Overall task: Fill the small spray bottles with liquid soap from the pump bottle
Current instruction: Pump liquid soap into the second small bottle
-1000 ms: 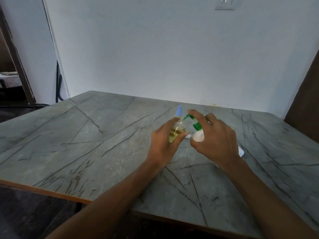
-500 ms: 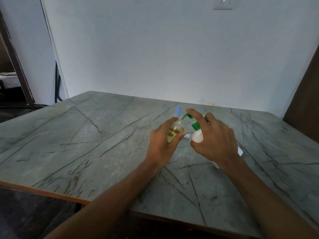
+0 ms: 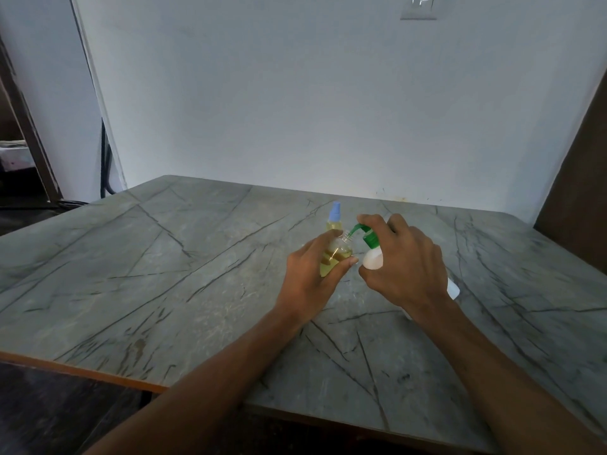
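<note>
My left hand (image 3: 308, 277) grips a small clear spray bottle (image 3: 335, 257), uncapped, tilted and partly filled with yellow liquid. My right hand (image 3: 405, 267) holds the white pump bottle (image 3: 372, 261), tilted, with a finger on its green pump head (image 3: 363, 232). The green spout tip sits at the small bottle's open neck. Behind them a second small bottle (image 3: 335, 218) with a light blue spray cap stands on the table, holding yellow liquid. The lower part of the pump bottle is hidden behind my right hand.
The grey marble-patterned table (image 3: 164, 264) has an orange front edge at the lower left. A white wall runs behind it, a dark doorway opens at the far left, and a brown panel stands at the right.
Both hands and the bottles stay together in nearly the same pose; the view has shifted slightly, and the spout remains at the small bottle's neck.
</note>
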`<state>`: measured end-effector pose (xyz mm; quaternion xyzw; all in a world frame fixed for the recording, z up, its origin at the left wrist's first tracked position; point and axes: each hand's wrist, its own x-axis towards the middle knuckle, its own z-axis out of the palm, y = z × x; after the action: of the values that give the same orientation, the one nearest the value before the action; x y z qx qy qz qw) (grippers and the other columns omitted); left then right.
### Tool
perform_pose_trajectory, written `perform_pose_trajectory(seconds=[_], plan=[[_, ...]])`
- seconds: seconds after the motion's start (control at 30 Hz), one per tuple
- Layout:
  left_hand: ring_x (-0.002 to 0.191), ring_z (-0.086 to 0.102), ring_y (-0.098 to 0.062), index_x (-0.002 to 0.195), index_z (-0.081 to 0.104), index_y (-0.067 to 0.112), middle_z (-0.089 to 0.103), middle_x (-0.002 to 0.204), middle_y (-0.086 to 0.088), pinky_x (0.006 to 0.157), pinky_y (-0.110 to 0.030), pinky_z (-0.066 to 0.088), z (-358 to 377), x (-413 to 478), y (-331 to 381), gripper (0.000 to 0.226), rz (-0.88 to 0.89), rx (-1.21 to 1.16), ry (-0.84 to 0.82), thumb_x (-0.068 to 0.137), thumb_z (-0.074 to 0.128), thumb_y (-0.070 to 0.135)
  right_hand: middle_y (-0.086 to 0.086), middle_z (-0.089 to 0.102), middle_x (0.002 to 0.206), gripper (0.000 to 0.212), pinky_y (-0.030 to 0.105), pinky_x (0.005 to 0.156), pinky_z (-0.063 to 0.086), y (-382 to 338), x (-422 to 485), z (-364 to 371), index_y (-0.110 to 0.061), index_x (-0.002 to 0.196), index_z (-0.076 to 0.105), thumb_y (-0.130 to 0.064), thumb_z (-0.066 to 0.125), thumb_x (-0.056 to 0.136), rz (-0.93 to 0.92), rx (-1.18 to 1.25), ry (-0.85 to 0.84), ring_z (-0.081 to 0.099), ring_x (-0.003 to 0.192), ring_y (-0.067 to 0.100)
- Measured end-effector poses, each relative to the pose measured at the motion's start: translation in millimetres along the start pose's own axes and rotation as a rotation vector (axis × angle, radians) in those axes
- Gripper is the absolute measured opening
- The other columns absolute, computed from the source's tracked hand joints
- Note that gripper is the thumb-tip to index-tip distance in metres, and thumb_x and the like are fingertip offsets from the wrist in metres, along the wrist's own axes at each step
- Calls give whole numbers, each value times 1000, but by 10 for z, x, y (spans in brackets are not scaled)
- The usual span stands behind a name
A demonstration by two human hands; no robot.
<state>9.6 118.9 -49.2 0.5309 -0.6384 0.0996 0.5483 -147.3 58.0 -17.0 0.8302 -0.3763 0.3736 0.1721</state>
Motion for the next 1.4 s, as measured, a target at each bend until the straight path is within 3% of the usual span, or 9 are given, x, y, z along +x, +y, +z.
perform_pose_trajectory(seconds=[0.4, 0.57, 0.83, 1.07, 1.4], plan=[[77, 59, 1, 122, 58, 12, 66, 97, 9, 70, -1, 42, -20, 27, 2, 47, -37, -26, 50, 83, 72, 35, 2, 61, 100, 105, 27, 52, 38, -29, -52, 8, -38, 149, 28, -41, 83, 60, 16, -125, 28, 59, 72, 23], [74, 56, 7, 119, 58, 14, 64, 96, 13, 69, 0, 41, -34, 23, 25, 49, -51, -12, 55, 80, 74, 40, 4, 60, 97, 111, 30, 50, 45, -65, -66, 17, -40, 151, 19, -39, 85, 61, 19, -162, 31, 58, 69, 24], [72, 53, 12, 118, 59, 13, 63, 94, 13, 68, 2, 39, -42, 16, 26, 52, -50, 5, 61, 78, 74, 43, 4, 57, 90, 102, 26, 49, 35, -76, -58, 21, -35, 143, 34, -38, 88, 56, 30, -174, 61, 55, 64, 22], [74, 55, 2, 118, 60, 14, 68, 97, 7, 69, 1, 40, -26, 11, 17, 51, -43, 11, 35, 79, 73, 45, 5, 59, 94, 92, 33, 54, 50, -52, -25, 23, -35, 135, 36, -42, 88, 59, 36, -85, 26, 58, 69, 23], [79, 60, -2, 121, 59, 15, 69, 100, 4, 72, -5, 46, -12, -10, 31, 52, -21, 9, 14, 81, 72, 45, 5, 59, 93, 80, 32, 54, 49, -35, -30, 39, -29, 128, 47, -42, 86, 60, 38, -32, 89, 57, 67, 23]])
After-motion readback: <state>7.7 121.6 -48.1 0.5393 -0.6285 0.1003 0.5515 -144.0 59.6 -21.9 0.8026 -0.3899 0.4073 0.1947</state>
